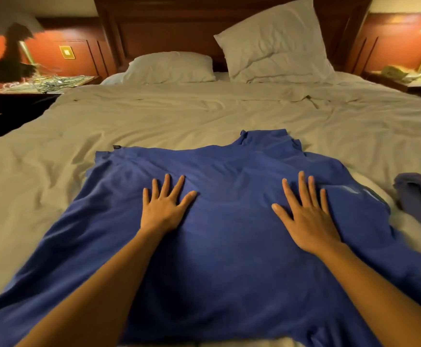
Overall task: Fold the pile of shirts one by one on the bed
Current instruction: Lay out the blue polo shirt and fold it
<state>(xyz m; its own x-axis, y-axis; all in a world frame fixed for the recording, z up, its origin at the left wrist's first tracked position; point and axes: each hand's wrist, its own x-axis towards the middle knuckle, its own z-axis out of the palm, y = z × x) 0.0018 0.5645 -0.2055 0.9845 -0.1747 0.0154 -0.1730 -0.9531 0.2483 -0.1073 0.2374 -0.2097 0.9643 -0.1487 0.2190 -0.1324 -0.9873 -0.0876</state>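
Observation:
A large blue shirt (229, 246) lies spread flat on the bed (154, 116), collar pointing toward the pillows. My left hand (165, 205) presses flat on its left chest area, fingers straight and spread. My right hand (304, 212) lies flat on the right chest area, fingers straight too. Both forearms reach over the shirt's lower half. The right sleeve looks folded inward near the collar.
A bunched purple-blue garment (414, 194) lies at the bed's right edge. Two white pillows (277, 43) lean at the wooden headboard. Nightstands with lamps and clutter flank the bed, one on the left (46, 82) and one on the right (404, 76).

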